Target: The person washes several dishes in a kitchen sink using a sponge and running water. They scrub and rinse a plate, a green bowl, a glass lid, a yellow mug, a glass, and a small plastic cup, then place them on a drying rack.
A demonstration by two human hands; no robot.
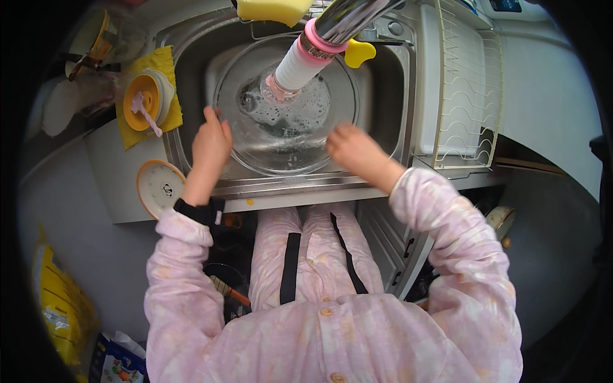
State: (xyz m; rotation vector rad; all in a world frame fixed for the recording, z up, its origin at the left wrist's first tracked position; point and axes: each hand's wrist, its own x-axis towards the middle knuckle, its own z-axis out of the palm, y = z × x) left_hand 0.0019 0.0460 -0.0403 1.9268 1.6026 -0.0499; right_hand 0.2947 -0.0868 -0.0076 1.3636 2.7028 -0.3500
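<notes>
A round, clear bowl (287, 168) sits in the stainless-steel sink (404, 110), with foamy water (306, 107) showing inside its rim. My left hand (213, 141) grips the bowl's left rim, its thumb towards the inside. Over the lower right rim is my right hand (353, 146), blurred, with curled fingers; whether it holds anything cannot be told. Above the bowl, a chrome faucet (352, 19) carries a white and pink extension nozzle (301, 62) that points down into it. A yellow piece (360, 53) shows beside the nozzle.
At the sink's back edge is a yellow sponge (273, 10). To the left, stacked bowls (152, 103) with a pink utensil (143, 112) rest on a yellow cloth (167, 62), near a white orange-rimmed bowl (160, 186). A wire dish rack (467, 95) stands right of the sink.
</notes>
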